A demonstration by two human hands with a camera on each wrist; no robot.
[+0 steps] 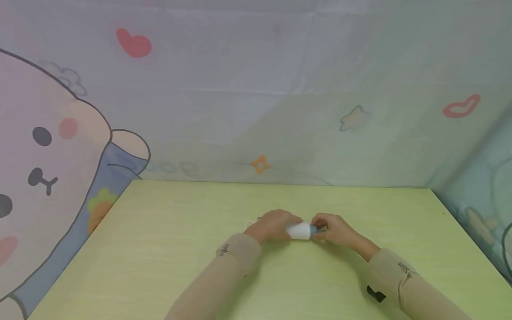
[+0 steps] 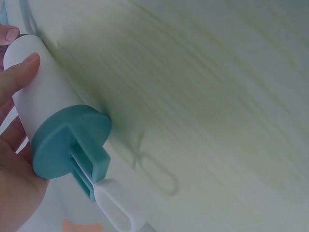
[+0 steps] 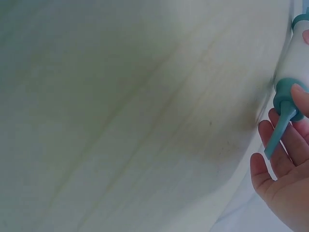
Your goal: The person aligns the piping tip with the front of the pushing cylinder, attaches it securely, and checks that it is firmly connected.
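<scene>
A white bottle [image 1: 299, 231] with teal ends lies lengthwise between the two hands, low over the table. My left hand [image 1: 276, 224] grips its white body, the thumb laid along the side in the left wrist view. A teal disc-shaped end [image 2: 70, 137] there carries a slotted bracket, with a white loop [image 2: 116, 203] hanging from it. At the opposite end my right hand [image 1: 335, 229] holds the teal cap [image 3: 286, 92], thumb on top and other fingers beneath. From that cap a thin teal spout [image 3: 278, 133] sticks out past the fingers.
The pale yellow-green table [image 1: 160, 258] spreads around both hands. Behind it hangs a cloth backdrop [image 1: 240, 89] printed with a bear, hearts and stars. A dark cable [image 1: 506, 251] hangs beside the right edge.
</scene>
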